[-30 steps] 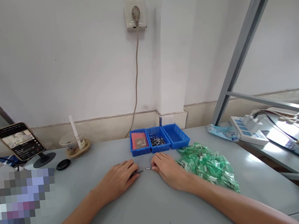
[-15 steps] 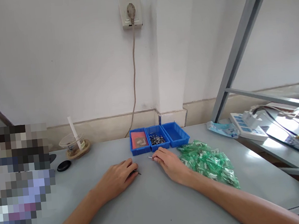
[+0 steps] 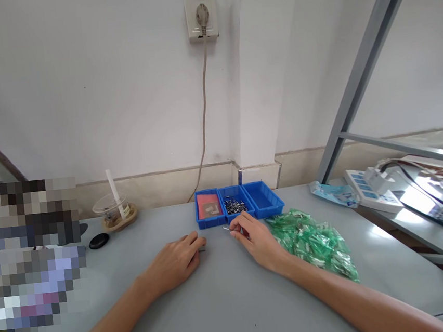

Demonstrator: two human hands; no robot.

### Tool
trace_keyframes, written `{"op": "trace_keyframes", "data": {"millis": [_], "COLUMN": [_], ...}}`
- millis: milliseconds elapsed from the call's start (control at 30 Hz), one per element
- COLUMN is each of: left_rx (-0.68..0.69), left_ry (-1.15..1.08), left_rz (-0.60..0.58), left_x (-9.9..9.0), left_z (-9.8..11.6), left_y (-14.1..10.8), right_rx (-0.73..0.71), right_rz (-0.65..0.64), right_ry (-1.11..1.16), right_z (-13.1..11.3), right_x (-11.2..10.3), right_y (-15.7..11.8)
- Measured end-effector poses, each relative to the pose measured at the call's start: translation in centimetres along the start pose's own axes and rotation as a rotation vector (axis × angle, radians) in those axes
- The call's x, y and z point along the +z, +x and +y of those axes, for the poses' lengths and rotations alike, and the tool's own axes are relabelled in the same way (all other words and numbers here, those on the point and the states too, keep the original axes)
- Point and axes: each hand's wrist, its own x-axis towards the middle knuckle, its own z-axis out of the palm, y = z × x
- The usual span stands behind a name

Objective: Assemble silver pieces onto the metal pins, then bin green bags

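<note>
On the left, the left hand (image 3: 178,260) rested on the grey table (image 3: 215,307), its fingers curled closed around a slim dark piece (image 3: 202,250) whose short end stuck out past the thumb side. Ahead stood the left blue bin (image 3: 212,222) with a red sheet (image 3: 205,201) in it; next to it, the middle blue bin (image 3: 231,218) held a jumbled heap of small metal pieces (image 3: 234,205), so much seemed left to handle. Just in front of that bin, the right hand (image 3: 258,239) pinched a thin pin (image 3: 226,228) between its fingertips. The right blue bin (image 3: 264,197) and crinkled green bags (image 3: 311,241) came last. The work appeared to be mid-piece, the pin and the dark piece apart; how many were done could not be told. The pin looked straight, pale and shiny, its other end hidden by the fingers.
</note>
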Motion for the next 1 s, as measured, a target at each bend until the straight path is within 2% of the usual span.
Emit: {"op": "trace_keyframes", "data": {"millis": [533, 1000], "left_rx": [-0.002, -0.017], "left_ry": [-0.004, 0.008], "left_rz": [0.002, 0.056], "left_x": [0.21, 0.21], "left_z": [-0.21, -0.14], "left_y": [0.13, 0.22], "right_rx": [-0.016, -0.007], "right_rz": [0.042, 0.028], "right_ry": [0.02, 0.01], "right_z": [0.21, 0.76], "right_x": [0.01, 0.04], "right_y": [0.1, 0.13]}}
